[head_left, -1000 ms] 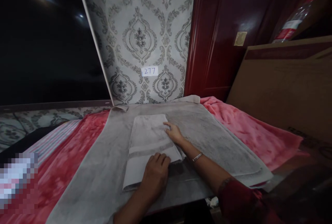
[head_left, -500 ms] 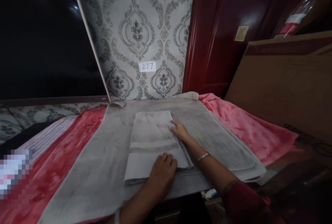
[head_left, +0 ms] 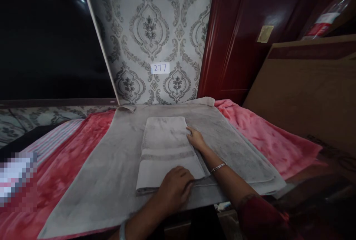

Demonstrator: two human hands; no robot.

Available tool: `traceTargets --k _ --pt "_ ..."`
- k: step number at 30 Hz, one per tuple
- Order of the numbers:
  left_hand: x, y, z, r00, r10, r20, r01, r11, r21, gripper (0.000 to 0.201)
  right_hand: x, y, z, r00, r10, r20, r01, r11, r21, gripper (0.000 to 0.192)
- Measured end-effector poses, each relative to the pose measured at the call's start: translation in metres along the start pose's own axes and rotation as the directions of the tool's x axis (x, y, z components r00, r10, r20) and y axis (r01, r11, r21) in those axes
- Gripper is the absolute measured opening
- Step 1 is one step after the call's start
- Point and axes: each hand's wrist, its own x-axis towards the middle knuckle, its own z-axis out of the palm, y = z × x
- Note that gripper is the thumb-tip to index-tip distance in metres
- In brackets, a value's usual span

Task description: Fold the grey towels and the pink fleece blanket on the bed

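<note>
A pale grey towel (head_left: 164, 136), folded into an oblong with a darker band across it, lies on a larger grey cloth (head_left: 111, 165). At the towel's near right corner, my left hand (head_left: 178, 184) is closed, its fingers curled around the edge; the fingertips are partly hidden. My right hand (head_left: 197, 139) rests against the towel's right side further back. Its thumb and forefinger are apart and touch the edge, while the other fingers are mostly out of sight.
Red and pink blankets (head_left: 247, 132) show on both sides of the grey cloth. A big cardboard box (head_left: 306, 91) stands at right, with a bottle (head_left: 324, 23) above it. Behind are a dark screen (head_left: 50, 39) and a patterned wall carrying a numbered label (head_left: 160, 68).
My left hand has shifted slightly right along the near edge to the towel's corner, its fingers curling further down. The right hand has eased outward at the side edge. The view has shifted slightly.
</note>
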Motion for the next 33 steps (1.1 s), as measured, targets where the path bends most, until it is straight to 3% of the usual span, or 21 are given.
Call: traceTargets --k 3,4,6,8,9,10,11,13,17,20,24,29,33 --pt "-0.020 -0.025 -0.025 0.956 -0.141 -0.258 0.103 0.982 -0.156 0.023 -0.002 0.002 0.003 1.000 0.010 0.003 -0.010 0.999 -0.039 0.054" --pt "-0.028 -0.036 -0.034 0.912 -0.239 -0.334 0.184 0.965 -0.187 0.023 -0.002 0.001 0.004 1.000 0.015 0.004 -0.014 0.999 -0.052 0.053" --pt "-0.042 -0.057 -0.050 0.768 -0.495 -0.405 0.375 0.862 -0.342 0.028 -0.003 0.001 0.005 1.000 0.023 0.009 -0.022 0.997 -0.078 0.053" --pt "-0.056 -0.071 -0.062 0.603 -0.744 -0.288 0.484 0.628 -0.610 0.046 -0.003 -0.001 0.005 0.999 0.029 0.016 -0.027 0.994 -0.104 0.052" --pt "-0.061 -0.075 -0.066 0.552 -0.818 -0.163 0.493 0.478 -0.727 0.057 -0.003 -0.002 0.004 0.999 0.031 0.020 -0.028 0.992 -0.120 0.051" --pt "-0.066 -0.077 -0.068 0.528 -0.849 -0.032 0.487 0.333 -0.807 0.067 -0.003 -0.003 0.002 0.999 0.032 0.025 -0.028 0.990 -0.136 0.051" --pt "-0.069 -0.077 -0.070 0.522 -0.849 0.078 0.477 0.215 -0.852 0.076 -0.001 -0.004 0.000 0.999 0.031 0.027 -0.027 0.988 -0.155 0.050" --pt "-0.072 -0.075 -0.071 0.527 -0.826 0.199 0.465 0.085 -0.881 0.092 0.005 -0.009 -0.005 1.000 0.013 0.028 -0.007 0.982 -0.191 0.051" --pt "-0.069 -0.071 -0.065 0.525 -0.814 0.249 0.438 0.007 -0.899 0.107 0.032 -0.027 -0.010 0.994 -0.095 0.060 0.107 0.966 -0.237 0.055" --pt "-0.064 -0.069 -0.058 0.512 -0.824 0.243 0.419 -0.007 -0.908 0.109 0.058 -0.044 -0.002 0.977 -0.160 0.141 0.192 0.950 -0.247 0.063" --pt "-0.066 -0.070 -0.047 0.542 -0.824 0.164 0.370 0.058 -0.927 0.109 0.088 -0.059 0.017 0.940 -0.188 0.286 0.261 0.934 -0.245 0.076" --pt "-0.075 -0.075 -0.035 0.614 -0.788 0.038 0.442 0.304 -0.844 0.087 0.121 -0.061 0.033 0.886 -0.153 0.437 0.287 0.922 -0.260 0.085" --pt "-0.077 -0.074 -0.027 0.654 -0.756 0.000 0.478 0.414 -0.775 0.075 0.143 -0.056 0.035 0.862 -0.139 0.488 0.295 0.920 -0.259 0.081"
